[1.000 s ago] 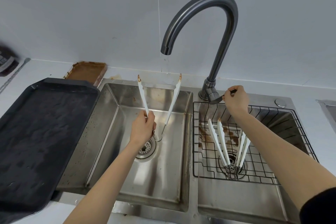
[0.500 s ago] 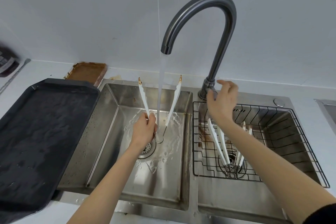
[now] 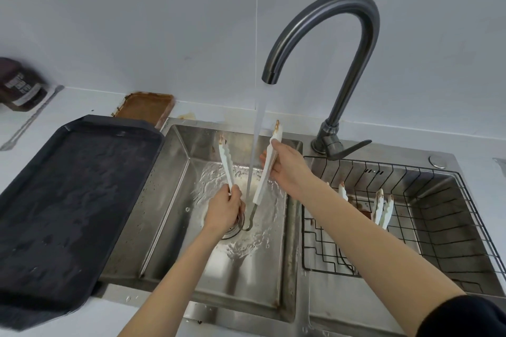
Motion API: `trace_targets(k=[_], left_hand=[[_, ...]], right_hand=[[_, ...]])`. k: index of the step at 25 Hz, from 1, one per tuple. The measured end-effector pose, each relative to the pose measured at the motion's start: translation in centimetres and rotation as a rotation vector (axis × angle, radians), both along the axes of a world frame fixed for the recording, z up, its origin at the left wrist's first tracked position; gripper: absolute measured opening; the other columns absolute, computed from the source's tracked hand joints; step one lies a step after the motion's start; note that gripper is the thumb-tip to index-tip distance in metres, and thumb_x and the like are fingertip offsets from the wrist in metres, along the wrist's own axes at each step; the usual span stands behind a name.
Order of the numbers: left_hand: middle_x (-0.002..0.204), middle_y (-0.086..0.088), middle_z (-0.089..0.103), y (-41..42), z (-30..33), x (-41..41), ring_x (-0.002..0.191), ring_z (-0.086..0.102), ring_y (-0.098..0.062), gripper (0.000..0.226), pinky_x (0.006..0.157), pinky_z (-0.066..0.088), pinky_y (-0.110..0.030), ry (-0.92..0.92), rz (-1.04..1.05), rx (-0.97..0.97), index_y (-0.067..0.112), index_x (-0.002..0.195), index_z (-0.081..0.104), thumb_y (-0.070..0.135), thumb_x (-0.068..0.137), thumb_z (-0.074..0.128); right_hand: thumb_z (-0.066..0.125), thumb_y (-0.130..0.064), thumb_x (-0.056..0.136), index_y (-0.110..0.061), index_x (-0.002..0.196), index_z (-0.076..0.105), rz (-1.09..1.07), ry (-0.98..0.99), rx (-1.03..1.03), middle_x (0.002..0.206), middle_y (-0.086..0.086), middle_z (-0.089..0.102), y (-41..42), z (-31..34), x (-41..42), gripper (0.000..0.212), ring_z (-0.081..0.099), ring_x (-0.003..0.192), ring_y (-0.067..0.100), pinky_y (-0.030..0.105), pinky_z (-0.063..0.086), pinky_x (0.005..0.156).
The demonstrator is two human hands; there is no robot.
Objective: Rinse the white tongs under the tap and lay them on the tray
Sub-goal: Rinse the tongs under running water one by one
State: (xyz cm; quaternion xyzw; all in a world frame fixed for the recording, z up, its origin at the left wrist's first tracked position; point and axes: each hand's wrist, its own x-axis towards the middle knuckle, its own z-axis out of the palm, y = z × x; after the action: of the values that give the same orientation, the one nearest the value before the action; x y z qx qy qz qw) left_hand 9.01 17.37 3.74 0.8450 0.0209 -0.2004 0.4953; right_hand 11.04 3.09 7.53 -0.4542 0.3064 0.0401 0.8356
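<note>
White tongs [image 3: 226,161] with brown-stained tips stand spread in a V over the left sink basin [image 3: 175,200]. My left hand [image 3: 223,209] grips their left arm near the metal hinge. My right hand [image 3: 287,169] holds the upper part of their right arm. Water streams from the dark curved tap [image 3: 339,44] and falls between the two arms, splashing around the drain. The black tray [image 3: 68,200] lies on the counter to the left of the sink, its surface wet.
A wire basket [image 3: 427,221] fills the right basin and holds more stained white tongs [image 3: 383,208]. The tap lever [image 3: 347,148] points right. A small brown-stained tray [image 3: 145,108] sits behind the black one, and a dark container [image 3: 20,85] stands far left.
The tap was turned on and water now runs. My right hand left the lever, crossed left and took hold of the tongs' right arm. My left hand kept its grip.
</note>
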Motion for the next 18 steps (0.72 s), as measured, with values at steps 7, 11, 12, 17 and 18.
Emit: trace_targets(k=[7, 11, 12, 17, 18], left_hand=[[0.054, 0.0, 0.035, 1.4, -1.8, -0.4, 0.05, 0.03, -0.012, 0.044, 0.047, 0.023, -0.019, 0.027, -0.09, 0.175, 0.014, 0.054, 0.031, 0.012, 0.098, 0.029], [0.056, 0.0, 0.038, 2.1, -2.6, -0.2, 0.052, 0.034, -0.015, 0.043, 0.047, 0.026, -0.021, 0.058, -0.117, 0.239, 0.015, 0.057, 0.034, 0.014, 0.099, 0.026], [0.059, -0.002, 0.04, 2.4, -2.9, -0.1, 0.055, 0.037, -0.018, 0.041, 0.052, 0.028, -0.026, 0.073, -0.11, 0.253, 0.013, 0.06, 0.037, 0.015, 0.099, 0.026], [0.084, -0.016, 0.061, 4.1, -4.1, 1.2, 0.073, 0.057, -0.034, 0.026, 0.069, 0.045, -0.03, 0.153, -0.097, 0.235, 0.006, 0.086, 0.045, 0.015, 0.099, 0.024], [0.081, -0.016, 0.061, 4.4, -4.1, 1.6, 0.065, 0.055, -0.031, 0.026, 0.059, 0.047, -0.025, 0.172, -0.107, 0.204, 0.007, 0.083, 0.043, 0.013, 0.099, 0.024]], right_hand=[[0.053, -0.018, 0.093, -0.007, 0.106, 0.054, 0.027, 0.027, 0.098, 0.087, 0.006, 0.058, 0.9, -1.1, 1.6, 0.017, 0.057, 0.077, 0.018, 0.03, 0.051, 0.069], [0.057, -0.015, 0.09, -0.012, 0.088, 0.054, 0.025, 0.114, 0.025, 0.077, 0.004, 0.051, 1.9, -3.0, 1.8, 0.005, 0.049, 0.069, 0.016, 0.029, 0.044, 0.068], [0.057, -0.015, 0.09, -0.012, 0.086, 0.053, 0.028, 0.133, 0.0, 0.076, 0.004, 0.051, 2.0, -3.3, 1.8, 0.005, 0.049, 0.069, 0.016, 0.029, 0.043, 0.067], [0.052, -0.007, 0.088, -0.009, 0.108, 0.049, 0.014, 0.177, -0.142, 0.077, 0.005, 0.052, 3.8, -3.6, 1.8, 0.02, 0.049, 0.073, 0.017, 0.032, 0.043, 0.073], [0.051, -0.007, 0.088, -0.01, 0.116, 0.046, 0.008, 0.165, -0.165, 0.08, 0.005, 0.053, 4.1, -3.8, 2.0, 0.029, 0.05, 0.075, 0.018, 0.034, 0.042, 0.075]])
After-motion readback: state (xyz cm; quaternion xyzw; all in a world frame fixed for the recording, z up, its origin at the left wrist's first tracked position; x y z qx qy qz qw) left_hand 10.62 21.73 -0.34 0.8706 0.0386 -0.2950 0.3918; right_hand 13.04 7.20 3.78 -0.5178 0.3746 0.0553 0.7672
